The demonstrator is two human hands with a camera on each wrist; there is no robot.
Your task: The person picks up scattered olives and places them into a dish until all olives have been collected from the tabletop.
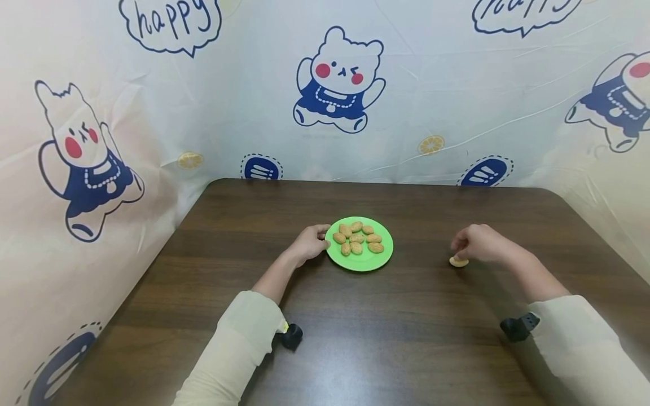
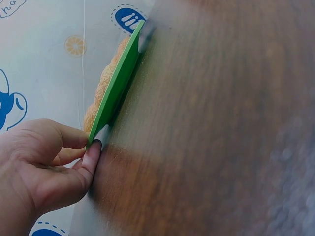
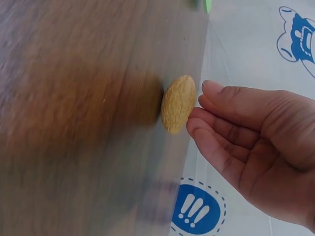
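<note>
A round green plate [image 1: 333, 260] carries several tan, rough-shelled peanuts [image 1: 356, 238]. My left hand [image 1: 308, 245] pinches the plate's left rim; in the left wrist view the plate [image 2: 118, 83] appears edge-on between thumb and fingers. To the right, a single peanut [image 3: 178, 104] lies on the table. Just over it is my right hand [image 1: 479, 242], its fingers loosely bent. From the right wrist view, those fingertips [image 3: 197, 123] come right up beside the peanut without closing round it; whether they touch it I cannot tell.
The brown wooden table [image 1: 386, 332] reaches back to a pale cloth [image 1: 244, 101] printed with blue bears, which hangs behind and at both sides. A small black device [image 1: 291, 336] sits at the left cuff, and another black device [image 1: 519, 327] at the right cuff.
</note>
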